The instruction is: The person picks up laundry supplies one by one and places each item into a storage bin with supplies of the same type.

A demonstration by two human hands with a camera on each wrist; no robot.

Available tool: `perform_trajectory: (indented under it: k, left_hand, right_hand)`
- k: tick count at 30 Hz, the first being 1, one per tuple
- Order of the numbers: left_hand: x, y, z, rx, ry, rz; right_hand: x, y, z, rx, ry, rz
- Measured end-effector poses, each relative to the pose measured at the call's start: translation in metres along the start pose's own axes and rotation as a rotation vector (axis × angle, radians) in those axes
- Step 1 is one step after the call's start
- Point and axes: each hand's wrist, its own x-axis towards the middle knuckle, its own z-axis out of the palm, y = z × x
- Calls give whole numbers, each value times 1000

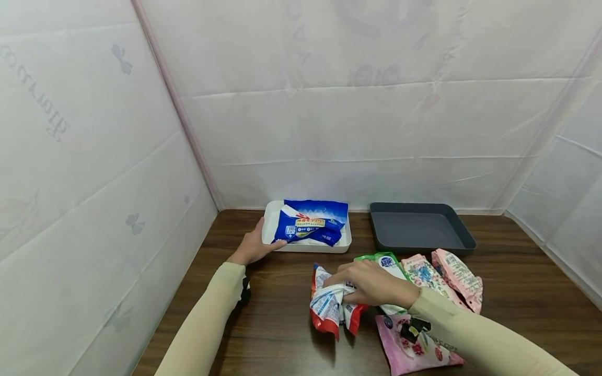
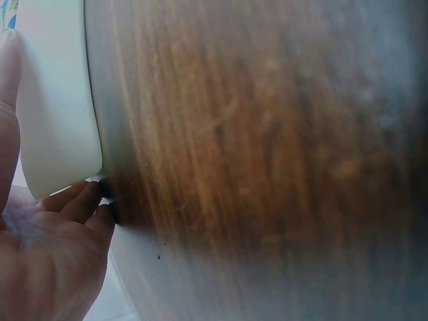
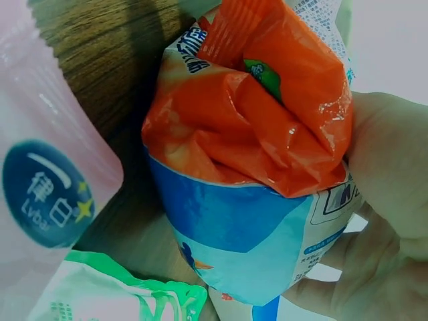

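Currently hands well apart, each with a hold. Left hand (image 1: 254, 245) at the near left corner of the white tray (image 1: 271, 224): thumb along the near side, fingers against the left end wall; the left wrist view confirms the corner between them. Right hand (image 1: 371, 282) clamped on the red packet (image 1: 326, 303), which is crumpled, its wrapper folded in under the fingers. Right wrist view shows its other face, orange-red above, blue below. Packet sits over the desk (image 1: 277, 313), near side of the white tray, shadow beneath; cannot tell whether it touches the wood.

Blue packaging (image 1: 308, 227) lies in the white tray, folded or overlapping; cannot tell if one piece or two. Its upper part reaches across the far rim.

Dark tray (image 1: 418, 227) to the right, at the back of the desk, a gap between it and the white one.

Right of the red packet, a group: green packet (image 1: 392, 265), partly behind the right hand; floral packet (image 1: 425, 274) just beside it; pale pink packet (image 1: 458, 277) at the outer right. Pink packet (image 1: 397, 355) lies nearer the person, partly hidden by the right sleeve (image 1: 470, 329).
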Motion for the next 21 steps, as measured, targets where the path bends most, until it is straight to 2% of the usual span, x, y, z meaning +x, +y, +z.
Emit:
perform_trajectory:
  k: [21]
  left_hand:
    - [0, -1, 0, 3, 3, 22]
  right_hand:
    - [1, 0, -3, -16, -20, -1]
